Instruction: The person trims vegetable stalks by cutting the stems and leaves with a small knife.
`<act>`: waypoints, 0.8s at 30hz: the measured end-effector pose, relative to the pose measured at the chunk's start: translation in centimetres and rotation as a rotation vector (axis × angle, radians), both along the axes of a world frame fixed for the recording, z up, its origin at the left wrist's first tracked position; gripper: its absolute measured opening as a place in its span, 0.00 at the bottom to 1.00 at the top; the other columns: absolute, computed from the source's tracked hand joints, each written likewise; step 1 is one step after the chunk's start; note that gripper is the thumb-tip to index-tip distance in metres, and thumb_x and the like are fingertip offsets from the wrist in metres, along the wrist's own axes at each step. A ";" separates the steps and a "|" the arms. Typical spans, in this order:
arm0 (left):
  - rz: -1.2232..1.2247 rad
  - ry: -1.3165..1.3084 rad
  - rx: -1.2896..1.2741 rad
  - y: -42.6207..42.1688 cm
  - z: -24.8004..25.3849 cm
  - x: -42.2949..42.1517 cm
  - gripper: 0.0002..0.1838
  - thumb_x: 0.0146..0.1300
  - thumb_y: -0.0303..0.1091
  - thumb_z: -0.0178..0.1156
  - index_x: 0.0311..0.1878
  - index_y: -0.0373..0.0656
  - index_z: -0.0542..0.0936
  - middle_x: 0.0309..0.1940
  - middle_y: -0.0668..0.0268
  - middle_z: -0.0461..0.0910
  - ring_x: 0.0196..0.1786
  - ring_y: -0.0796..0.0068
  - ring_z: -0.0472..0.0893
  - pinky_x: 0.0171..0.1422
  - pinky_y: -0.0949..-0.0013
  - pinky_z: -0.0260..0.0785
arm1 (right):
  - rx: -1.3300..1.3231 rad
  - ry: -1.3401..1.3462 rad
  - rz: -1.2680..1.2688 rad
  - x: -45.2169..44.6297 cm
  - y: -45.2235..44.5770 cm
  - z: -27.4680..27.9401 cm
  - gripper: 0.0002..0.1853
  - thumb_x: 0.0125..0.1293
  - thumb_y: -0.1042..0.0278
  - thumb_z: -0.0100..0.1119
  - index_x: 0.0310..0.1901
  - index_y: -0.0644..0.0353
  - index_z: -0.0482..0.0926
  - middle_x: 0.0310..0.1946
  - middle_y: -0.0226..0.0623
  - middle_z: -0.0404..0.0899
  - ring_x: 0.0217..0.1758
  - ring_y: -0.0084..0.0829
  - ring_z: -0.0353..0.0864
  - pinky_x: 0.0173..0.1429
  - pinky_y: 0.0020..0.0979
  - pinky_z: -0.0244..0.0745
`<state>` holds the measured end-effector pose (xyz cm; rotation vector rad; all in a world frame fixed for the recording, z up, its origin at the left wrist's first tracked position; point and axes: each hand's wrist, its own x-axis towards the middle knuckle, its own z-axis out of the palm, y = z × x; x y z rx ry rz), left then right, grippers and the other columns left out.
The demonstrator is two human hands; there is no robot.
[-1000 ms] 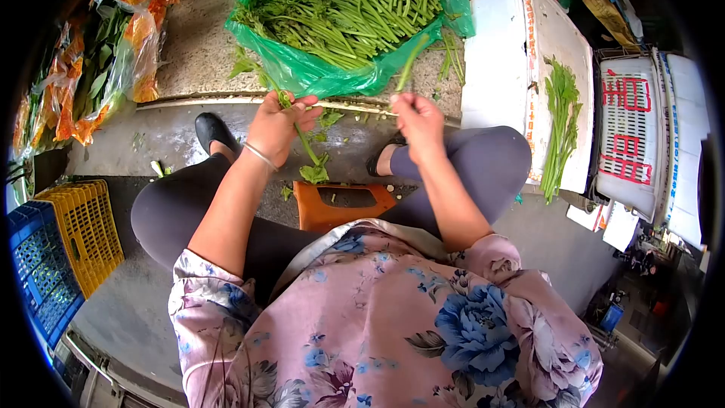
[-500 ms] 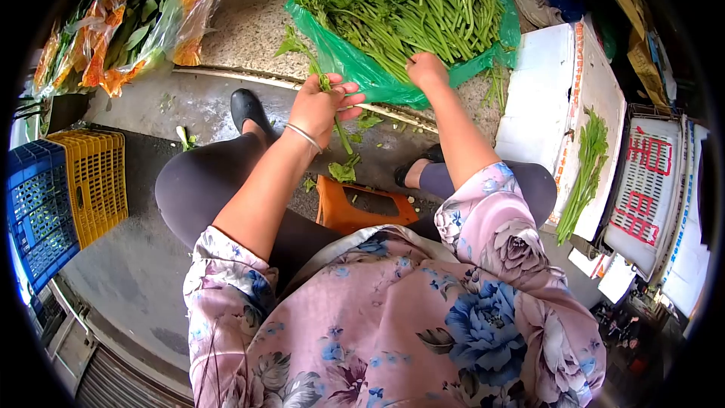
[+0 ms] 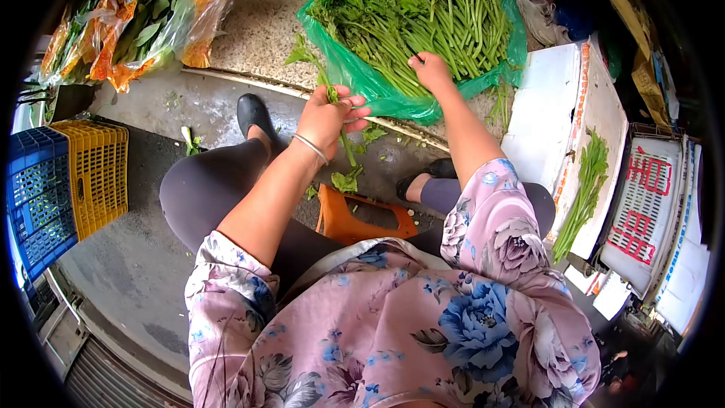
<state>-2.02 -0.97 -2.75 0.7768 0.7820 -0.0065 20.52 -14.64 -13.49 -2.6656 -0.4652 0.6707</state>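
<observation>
Grey paving (image 3: 211, 117) fronts a raised speckled slab (image 3: 264, 30), on which an open green plastic bag (image 3: 408, 108) carries a broad heap of green stalks (image 3: 423, 23). Taken singly, the stalks should prove light, smooth and crisp, liable to snap if bent and to bruise at the leaves; a gentle pinch at mid-stem appears the soundest hold. Hands: well apart from each other. Right hand (image 3: 432, 72) at the heap's near edge, fingertips drawn together; whether they pinch anything cannot be told. Left hand (image 3: 328, 113) before the bag, thumb and palm closed on a tilted leafy stalk (image 3: 350, 153), the remaining fingers loosely extended
</observation>
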 end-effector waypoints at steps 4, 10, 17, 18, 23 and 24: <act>-0.010 0.015 -0.001 -0.5 0.0 0.0 0.09 0.60 0.19 0.42 0.43 0.41 0.61 0.37 0.58 0.73 0.37 0.65 0.77 0.40 0.64 0.72 | 0.158 0.039 -0.014 0.5 -1.1 0.1 0.16 0.58 0.51 0.52 0.40 0.52 0.77 0.34 0.40 0.78 0.36 0.38 0.76 0.39 0.36 0.69; -0.035 0.022 0.031 -0.8 0.5 0.4 0.09 0.60 0.20 0.43 0.43 0.42 0.62 0.37 0.60 0.73 0.36 0.68 0.77 0.38 0.66 0.71 | -0.080 0.004 0.027 -1.7 2.1 1.1 0.15 0.54 0.50 0.57 0.39 0.47 0.78 0.34 0.35 0.78 0.37 0.36 0.77 0.41 0.36 0.69; -0.032 0.042 0.073 0.0 0.0 0.2 0.09 0.59 0.22 0.46 0.43 0.43 0.64 0.38 0.63 0.75 0.36 0.74 0.75 0.34 0.73 0.64 | 0.762 0.182 -0.268 0.1 1.7 2.3 0.13 0.56 0.60 0.59 0.38 0.59 0.76 0.33 0.29 0.77 0.33 0.24 0.75 0.30 0.23 0.68; -0.051 0.052 0.109 0.0 -0.1 0.1 0.09 0.58 0.22 0.47 0.42 0.44 0.65 0.38 0.65 0.75 0.35 0.76 0.74 0.30 0.75 0.62 | 0.923 0.315 -0.353 -0.5 1.5 4.8 0.12 0.56 0.62 0.59 0.38 0.60 0.76 0.33 0.27 0.76 0.32 0.21 0.74 0.26 0.20 0.64; 0.010 0.023 0.232 0.0 0.1 0.3 0.07 0.57 0.26 0.53 0.38 0.45 0.69 0.35 0.68 0.75 0.29 0.82 0.70 0.22 0.81 0.54 | 1.250 0.849 -0.458 -5.7 0.0 10.1 0.11 0.58 0.66 0.57 0.40 0.60 0.74 0.33 0.28 0.75 0.31 0.21 0.75 0.18 0.17 0.57; -0.034 -0.007 0.270 0.0 0.1 0.4 0.07 0.56 0.28 0.55 0.38 0.44 0.69 0.33 0.68 0.75 0.28 0.83 0.70 0.22 0.81 0.54 | 1.175 0.861 -0.442 -7.3 0.0 10.6 0.10 0.58 0.67 0.57 0.39 0.61 0.75 0.31 0.30 0.75 0.30 0.22 0.75 0.17 0.17 0.56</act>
